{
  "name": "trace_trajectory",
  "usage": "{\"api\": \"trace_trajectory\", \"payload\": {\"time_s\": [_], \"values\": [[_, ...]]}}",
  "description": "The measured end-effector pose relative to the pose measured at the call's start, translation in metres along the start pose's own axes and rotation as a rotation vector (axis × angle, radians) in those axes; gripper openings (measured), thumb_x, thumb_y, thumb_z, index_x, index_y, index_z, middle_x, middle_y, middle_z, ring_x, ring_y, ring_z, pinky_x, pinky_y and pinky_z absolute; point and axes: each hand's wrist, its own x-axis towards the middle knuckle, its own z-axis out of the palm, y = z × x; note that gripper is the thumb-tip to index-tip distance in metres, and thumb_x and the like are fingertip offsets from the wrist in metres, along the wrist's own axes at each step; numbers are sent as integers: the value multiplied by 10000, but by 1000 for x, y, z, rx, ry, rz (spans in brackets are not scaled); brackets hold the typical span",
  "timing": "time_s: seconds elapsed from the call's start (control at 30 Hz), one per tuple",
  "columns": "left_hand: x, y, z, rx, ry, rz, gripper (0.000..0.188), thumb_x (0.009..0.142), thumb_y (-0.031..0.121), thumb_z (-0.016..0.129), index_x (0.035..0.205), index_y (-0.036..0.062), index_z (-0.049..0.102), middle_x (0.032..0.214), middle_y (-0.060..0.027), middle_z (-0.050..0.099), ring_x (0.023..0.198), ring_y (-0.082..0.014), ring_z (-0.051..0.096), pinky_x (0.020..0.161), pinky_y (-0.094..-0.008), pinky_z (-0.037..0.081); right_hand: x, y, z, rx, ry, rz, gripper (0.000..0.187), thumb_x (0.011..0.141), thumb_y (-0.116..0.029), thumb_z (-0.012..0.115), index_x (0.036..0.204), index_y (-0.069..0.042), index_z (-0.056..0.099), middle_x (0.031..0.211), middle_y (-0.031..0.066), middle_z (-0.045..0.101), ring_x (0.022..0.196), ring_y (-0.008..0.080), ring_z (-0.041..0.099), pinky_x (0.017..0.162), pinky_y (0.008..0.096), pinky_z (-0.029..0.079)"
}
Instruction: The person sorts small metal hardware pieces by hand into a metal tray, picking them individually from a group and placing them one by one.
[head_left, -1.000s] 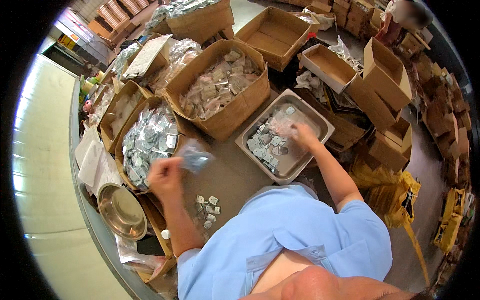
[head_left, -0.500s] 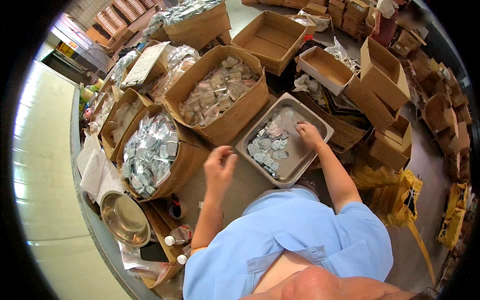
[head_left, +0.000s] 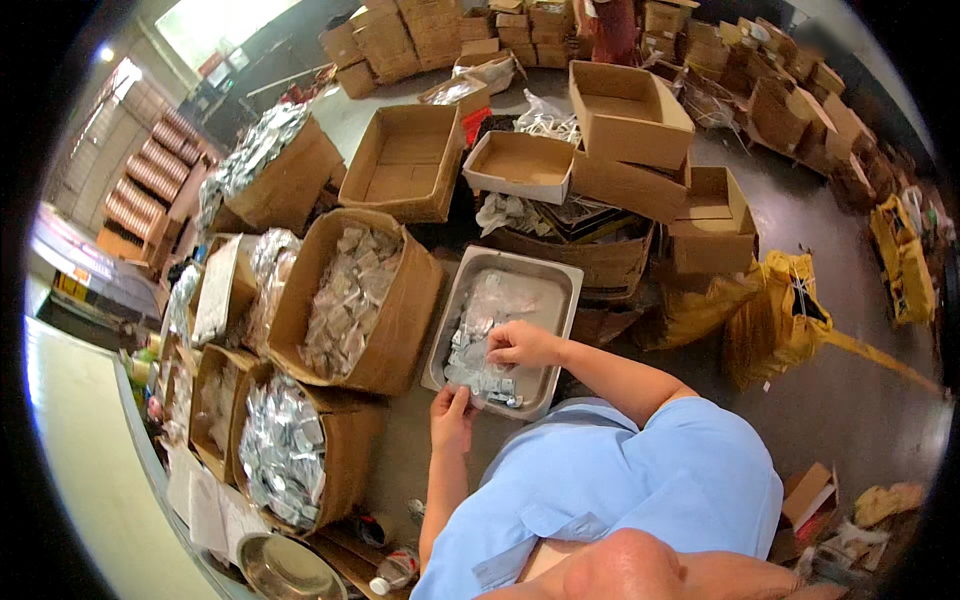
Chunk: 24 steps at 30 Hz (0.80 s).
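Observation:
A grey metal tray (head_left: 560,300) stands in front of me, with several small flat silvery metal parts (head_left: 470,352) heaped in its left and near portion. Clear plastic (head_left: 492,290) lies among them toward the far side. My right hand (head_left: 525,344) reaches over the tray, its fingers bent down and pressed together above the metal parts; what they pinch is hidden. At the tray's near-left corner, my left hand (head_left: 453,420) has thumb and fingertips closed together; something thin and pale may be between them, but I cannot make it out.
Left of the tray stands a large carton of small bagged pieces (head_left: 350,290); nearer is a carton of bagged silvery parts (head_left: 283,450). Open cardboard boxes (head_left: 405,160) line the far side. A metal bowl (head_left: 290,570) and plastic bottle (head_left: 395,570) sit near-left; yellow sacks (head_left: 775,320) stand right.
The view has swung, shifting the scene. My left hand has come from beside the tray to its near-left corner and closed. My right hand has moved from the tray's right side onto the metal parts.

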Motion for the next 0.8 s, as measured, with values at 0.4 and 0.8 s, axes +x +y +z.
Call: {"api": "trace_trajectory", "payload": {"time_s": [0.4, 0.8], "values": [[-5, -7, -7, 131, 79, 187, 95, 854, 80, 635, 820, -5, 609, 810, -70, 643, 655, -128, 587, 583, -238, 475, -30, -44, 70, -393, 88, -446, 342, 728, -64, 654, 1051, -43, 542, 1035, 147, 567, 987, 321, 569, 833, 401, 480], [-28, 9, 25, 343, 170, 389, 179, 880, 109, 618, 759, -15, 576, 689, -14, 562, 629, -72, 503, 587, -205, 428, -20, -33, 72, -140, 229, -259, 198, 759, -36, 606, 928, -40, 504, 777, 129, 665, 720, 302, 656, 640, 374, 513]]}}
